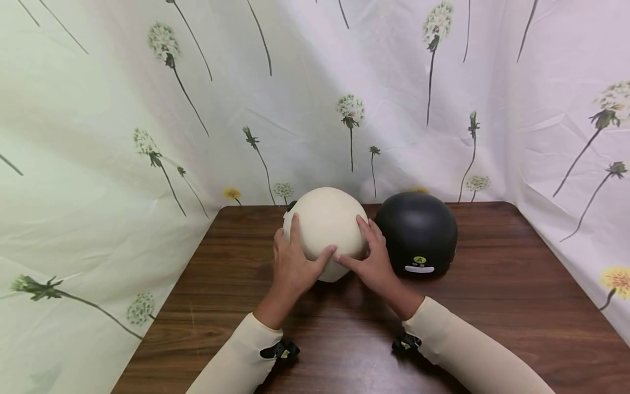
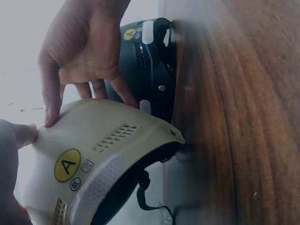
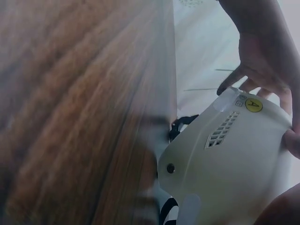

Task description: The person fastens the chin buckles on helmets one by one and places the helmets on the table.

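Observation:
A cream helmet (image 1: 327, 219) is between my two hands at the back middle of the table. My left hand (image 1: 294, 262) grips its left side, thumb towards the middle. On the other side my right hand (image 1: 375, 257) holds it with spread fingers, the two thumb tips close together. In the left wrist view the helmet (image 2: 89, 136) looks tilted, showing a round yellow "A" sticker, slotted vents and a dark strap (image 2: 145, 201) hanging below its rim. Just right of it stands a black helmet (image 1: 417, 232), near the right hand's fingers.
The brown wooden table (image 1: 492, 306) carries both helmets. Behind and beside it hangs a white cloth (image 1: 305, 109) printed with dandelions, close to the table's back edge. Both sleeved wrists wear a black strapped device (image 1: 283, 350).

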`<state>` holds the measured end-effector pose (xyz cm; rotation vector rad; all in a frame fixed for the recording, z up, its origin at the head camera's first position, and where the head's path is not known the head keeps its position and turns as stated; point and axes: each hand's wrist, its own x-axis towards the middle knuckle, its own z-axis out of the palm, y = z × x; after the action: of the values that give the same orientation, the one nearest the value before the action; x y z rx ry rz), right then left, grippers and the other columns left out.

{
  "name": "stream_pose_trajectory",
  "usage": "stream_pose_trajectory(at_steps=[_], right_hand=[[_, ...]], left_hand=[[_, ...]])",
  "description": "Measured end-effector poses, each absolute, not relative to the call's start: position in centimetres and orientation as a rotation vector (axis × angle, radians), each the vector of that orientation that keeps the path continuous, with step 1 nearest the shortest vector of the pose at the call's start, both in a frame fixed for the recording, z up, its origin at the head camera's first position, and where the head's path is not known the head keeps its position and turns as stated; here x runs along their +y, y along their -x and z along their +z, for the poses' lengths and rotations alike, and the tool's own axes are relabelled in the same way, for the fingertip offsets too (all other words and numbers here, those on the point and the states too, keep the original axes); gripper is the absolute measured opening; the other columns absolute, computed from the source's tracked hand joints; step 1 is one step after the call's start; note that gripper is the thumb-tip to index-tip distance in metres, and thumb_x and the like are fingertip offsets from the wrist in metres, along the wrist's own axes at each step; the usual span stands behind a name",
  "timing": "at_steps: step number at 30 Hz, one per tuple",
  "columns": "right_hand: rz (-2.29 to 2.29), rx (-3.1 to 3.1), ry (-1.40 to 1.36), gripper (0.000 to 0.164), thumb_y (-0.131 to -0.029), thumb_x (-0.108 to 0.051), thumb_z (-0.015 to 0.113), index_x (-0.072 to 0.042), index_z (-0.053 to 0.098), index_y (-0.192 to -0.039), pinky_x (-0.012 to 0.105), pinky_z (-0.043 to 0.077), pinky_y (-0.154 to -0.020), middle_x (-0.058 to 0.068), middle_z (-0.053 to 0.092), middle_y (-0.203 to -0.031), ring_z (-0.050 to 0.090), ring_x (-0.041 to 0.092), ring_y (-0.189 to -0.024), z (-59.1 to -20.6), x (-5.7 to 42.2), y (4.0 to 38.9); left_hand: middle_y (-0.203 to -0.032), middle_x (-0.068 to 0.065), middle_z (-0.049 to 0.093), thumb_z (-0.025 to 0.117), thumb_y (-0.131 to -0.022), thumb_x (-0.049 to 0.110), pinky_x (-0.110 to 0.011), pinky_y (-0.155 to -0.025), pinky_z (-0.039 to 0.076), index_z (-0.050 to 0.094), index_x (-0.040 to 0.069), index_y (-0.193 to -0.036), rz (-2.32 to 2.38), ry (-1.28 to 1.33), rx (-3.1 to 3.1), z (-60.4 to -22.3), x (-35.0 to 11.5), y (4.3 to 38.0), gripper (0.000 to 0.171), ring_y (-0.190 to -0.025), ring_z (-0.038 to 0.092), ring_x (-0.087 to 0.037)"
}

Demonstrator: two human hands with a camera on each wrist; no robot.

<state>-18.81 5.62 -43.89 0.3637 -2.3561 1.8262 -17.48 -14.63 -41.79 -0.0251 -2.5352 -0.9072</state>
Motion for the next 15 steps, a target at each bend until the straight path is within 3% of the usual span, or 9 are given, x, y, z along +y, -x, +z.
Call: stream_pose_trajectory(at_steps=[15], right_hand=[[1.604, -2.449, -0.375, 0.101, -0.085, -0.03, 0.095, -0.017, 0.041, -0.17, 0.074, 0.036, -0.123, 0.023, 0.022, -0.181, 0.02, 0.047, -0.166, -43.65, 5.6, 19.83]], left_hand=[[-0.153, -0.041, 0.041, 0.082, -0.09, 0.06, -0.07, -0.104, 0.052, 0.026, 0.016, -0.174, -1.096, -0.065, -2.532, -42.49, -14.66, 18.07, 0.11, -0.135, 0.055, -0.057]])
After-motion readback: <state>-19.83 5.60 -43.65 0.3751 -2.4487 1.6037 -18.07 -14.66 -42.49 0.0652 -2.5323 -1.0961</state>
